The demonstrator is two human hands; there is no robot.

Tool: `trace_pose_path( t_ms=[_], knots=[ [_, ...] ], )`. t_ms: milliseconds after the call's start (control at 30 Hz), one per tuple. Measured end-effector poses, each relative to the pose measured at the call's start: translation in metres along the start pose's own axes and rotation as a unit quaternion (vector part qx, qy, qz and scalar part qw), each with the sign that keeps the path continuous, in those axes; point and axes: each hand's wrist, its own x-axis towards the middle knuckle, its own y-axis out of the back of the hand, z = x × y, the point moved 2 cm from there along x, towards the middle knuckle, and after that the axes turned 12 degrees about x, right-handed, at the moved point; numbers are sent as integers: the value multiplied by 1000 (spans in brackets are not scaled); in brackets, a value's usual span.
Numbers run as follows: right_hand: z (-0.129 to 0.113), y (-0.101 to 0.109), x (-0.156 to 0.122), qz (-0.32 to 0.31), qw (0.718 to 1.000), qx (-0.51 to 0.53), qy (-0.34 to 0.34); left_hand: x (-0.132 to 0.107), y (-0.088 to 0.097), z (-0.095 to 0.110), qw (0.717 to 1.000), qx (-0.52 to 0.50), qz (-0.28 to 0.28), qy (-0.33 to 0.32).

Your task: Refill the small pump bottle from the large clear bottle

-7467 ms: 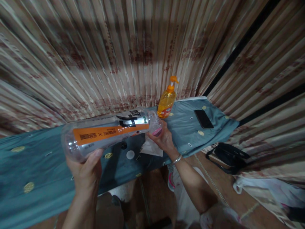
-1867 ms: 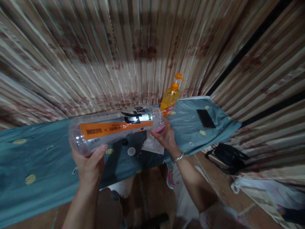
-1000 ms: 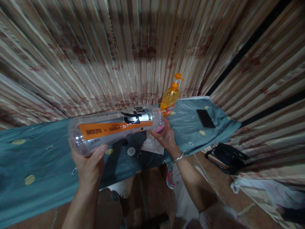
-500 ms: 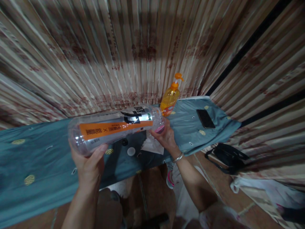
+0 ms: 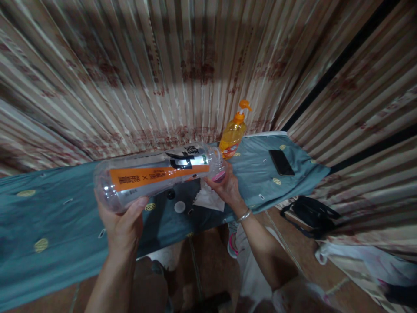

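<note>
A large clear plastic bottle (image 5: 156,171) with an orange and silver label lies nearly level above the table, its neck to the right. Around its base end my left hand (image 5: 122,221) is closed, thumb on the near side. My right hand (image 5: 228,187), with a bracelet at the wrist, is closed around a small clear container (image 5: 219,174) with something pink, held at the bottle's mouth. Whether liquid flows between them I cannot tell. Below lie a white round cap (image 5: 180,207), a dark cap (image 5: 170,194) and a white tissue (image 5: 210,199).
An orange pump bottle (image 5: 233,137) stands behind my right hand. A black phone (image 5: 281,162) lies on the blue-green tablecloth (image 5: 71,226) at the right. Pleated curtains (image 5: 202,65) hang behind the table. A black bag (image 5: 311,215) rests below at the right.
</note>
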Motion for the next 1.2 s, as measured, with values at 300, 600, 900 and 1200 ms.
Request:
trace_pose_path(
  t_ms=[300,600,900,1200],
  knots=[
    [2,-1,-1,12,1000,7,10,0,2,-2,1000,14,1,-15],
    [3,0,-1,9,1000,2,10,0,3,-4,1000,-16,19,5],
    [5,-2,0,14,1000,1,18,1,1,-1,999,-37,9,-3],
    [9,-2,-1,13,999,-2,34,2,0,-1,999,-32,8,2]
  ],
)
